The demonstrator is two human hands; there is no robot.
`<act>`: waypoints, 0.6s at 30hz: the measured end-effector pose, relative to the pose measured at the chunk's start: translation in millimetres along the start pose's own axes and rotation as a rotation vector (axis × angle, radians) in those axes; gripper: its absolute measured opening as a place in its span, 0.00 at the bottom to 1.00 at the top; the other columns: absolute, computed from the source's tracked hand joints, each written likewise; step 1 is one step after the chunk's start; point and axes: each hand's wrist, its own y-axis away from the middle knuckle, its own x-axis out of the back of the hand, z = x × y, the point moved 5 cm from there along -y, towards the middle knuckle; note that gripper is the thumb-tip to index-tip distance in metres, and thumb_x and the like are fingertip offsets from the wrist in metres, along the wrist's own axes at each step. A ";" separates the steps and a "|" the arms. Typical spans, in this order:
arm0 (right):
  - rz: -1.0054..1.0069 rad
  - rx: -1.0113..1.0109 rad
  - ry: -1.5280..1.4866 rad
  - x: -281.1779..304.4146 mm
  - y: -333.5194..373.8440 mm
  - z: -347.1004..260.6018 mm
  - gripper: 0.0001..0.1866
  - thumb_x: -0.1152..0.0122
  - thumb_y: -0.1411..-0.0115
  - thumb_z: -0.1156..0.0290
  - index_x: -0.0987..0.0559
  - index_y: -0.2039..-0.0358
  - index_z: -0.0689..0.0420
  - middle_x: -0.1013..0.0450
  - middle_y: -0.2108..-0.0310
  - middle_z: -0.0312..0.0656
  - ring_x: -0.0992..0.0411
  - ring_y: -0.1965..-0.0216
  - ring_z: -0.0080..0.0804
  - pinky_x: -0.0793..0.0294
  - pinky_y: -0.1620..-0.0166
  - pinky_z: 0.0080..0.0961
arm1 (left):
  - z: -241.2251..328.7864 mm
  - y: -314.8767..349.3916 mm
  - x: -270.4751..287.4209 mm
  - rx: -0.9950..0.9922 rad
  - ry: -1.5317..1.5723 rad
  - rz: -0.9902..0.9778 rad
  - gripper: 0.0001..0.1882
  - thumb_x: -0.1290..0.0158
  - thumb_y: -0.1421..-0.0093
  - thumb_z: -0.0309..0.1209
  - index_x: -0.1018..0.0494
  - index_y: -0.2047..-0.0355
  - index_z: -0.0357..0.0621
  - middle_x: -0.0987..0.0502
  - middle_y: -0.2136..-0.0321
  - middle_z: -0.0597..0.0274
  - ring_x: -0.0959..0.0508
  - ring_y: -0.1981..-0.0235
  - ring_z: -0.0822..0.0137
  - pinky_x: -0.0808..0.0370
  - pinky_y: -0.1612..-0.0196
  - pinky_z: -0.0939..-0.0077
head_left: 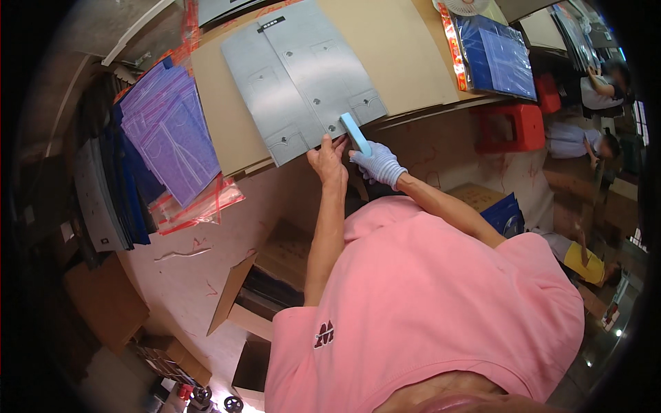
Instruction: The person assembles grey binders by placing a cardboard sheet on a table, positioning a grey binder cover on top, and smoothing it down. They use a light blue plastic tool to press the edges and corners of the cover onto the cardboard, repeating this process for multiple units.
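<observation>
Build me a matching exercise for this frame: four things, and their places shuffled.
1. Grey panel
2. Light-blue block
3. Purple sheets
4. Red stool

A. Left of the brown work surface
B. In the gloved right hand
C. At picture right, below the blue packet
D. On the brown work surface

Pairs: 1-D, 2-B, 3-A, 4-C

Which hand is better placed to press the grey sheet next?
Probably the right hand: it already holds the blue block over the grey sheet, while the left hand is at the sheet's edge.
</observation>
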 end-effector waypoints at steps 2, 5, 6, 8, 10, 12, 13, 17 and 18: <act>-0.008 -0.009 -0.025 5.6 -1.9 -0.6 0.16 0.42 0.44 0.57 0.27 0.66 0.59 0.30 0.82 0.37 0.31 0.83 0.26 0.29 0.78 0.25 | 2.0 -1.7 10.7 0.015 0.022 0.096 0.18 0.50 0.41 0.25 0.43 0.53 0.36 0.28 0.61 0.49 0.23 0.66 0.55 0.22 0.63 0.61; -0.028 0.014 0.077 10.5 -8.2 1.3 0.20 0.41 0.44 0.55 0.28 0.63 0.59 0.29 0.79 0.39 0.30 0.80 0.27 0.28 0.74 0.26 | 10.7 -5.7 23.6 0.014 -0.018 0.214 0.18 0.49 0.41 0.25 0.41 0.53 0.37 0.27 0.63 0.51 0.23 0.69 0.60 0.22 0.68 0.65; -0.061 0.041 0.067 4.8 -8.8 1.6 0.20 0.41 0.45 0.55 0.29 0.62 0.59 0.29 0.78 0.39 0.30 0.79 0.27 0.28 0.74 0.26 | 13.2 -4.5 23.3 0.003 -0.032 0.190 0.16 0.48 0.41 0.26 0.40 0.55 0.36 0.27 0.64 0.51 0.24 0.69 0.59 0.22 0.68 0.63; -0.125 0.094 0.047 -9.8 -7.2 1.1 0.21 0.40 0.45 0.55 0.29 0.61 0.60 0.29 0.77 0.40 0.30 0.78 0.27 0.27 0.73 0.26 | 15.5 -3.6 20.3 0.010 -0.044 0.139 0.13 0.47 0.42 0.25 0.37 0.59 0.34 0.26 0.67 0.52 0.24 0.69 0.59 0.23 0.67 0.63; -0.194 0.112 -0.031 -24.9 -7.0 -1.7 0.22 0.41 0.45 0.55 0.29 0.60 0.60 0.28 0.75 0.41 0.29 0.77 0.29 0.27 0.72 0.27 | 15.8 -0.2 15.0 0.045 -0.035 0.092 0.10 0.47 0.43 0.25 0.33 0.63 0.32 0.26 0.69 0.54 0.24 0.69 0.61 0.24 0.67 0.65; -0.175 0.153 -0.024 -29.3 -9.2 -3.2 0.20 0.41 0.44 0.56 0.29 0.61 0.60 0.28 0.76 0.41 0.30 0.78 0.28 0.28 0.73 0.26 | 13.6 -1.1 15.5 0.070 0.002 0.076 0.07 0.47 0.43 0.24 0.30 0.66 0.32 0.25 0.70 0.54 0.24 0.70 0.61 0.24 0.66 0.66; -0.152 0.178 0.035 -28.3 -11.3 -5.4 0.19 0.41 0.43 0.57 0.29 0.61 0.59 0.29 0.77 0.39 0.31 0.79 0.25 0.28 0.74 0.24 | 12.1 -2.0 16.2 0.082 0.020 0.069 0.06 0.47 0.43 0.23 0.28 0.67 0.31 0.25 0.70 0.55 0.24 0.70 0.62 0.24 0.66 0.67; -0.162 0.138 0.030 -32.1 -14.6 -6.4 0.15 0.42 0.42 0.60 0.29 0.64 0.59 0.30 0.79 0.38 0.32 0.82 0.23 0.30 0.77 0.22 | 3.7 -3.7 19.7 0.104 0.048 0.138 0.07 0.46 0.44 0.22 0.26 0.66 0.30 0.24 0.68 0.54 0.23 0.69 0.62 0.25 0.63 0.69; -0.166 0.110 0.022 -31.6 -12.8 -7.2 0.16 0.42 0.43 0.59 0.28 0.64 0.59 0.29 0.79 0.40 0.31 0.81 0.25 0.29 0.77 0.24 | 1.7 -4.1 20.2 0.123 0.055 0.137 0.07 0.45 0.45 0.21 0.26 0.65 0.31 0.23 0.67 0.55 0.23 0.69 0.62 0.25 0.63 0.69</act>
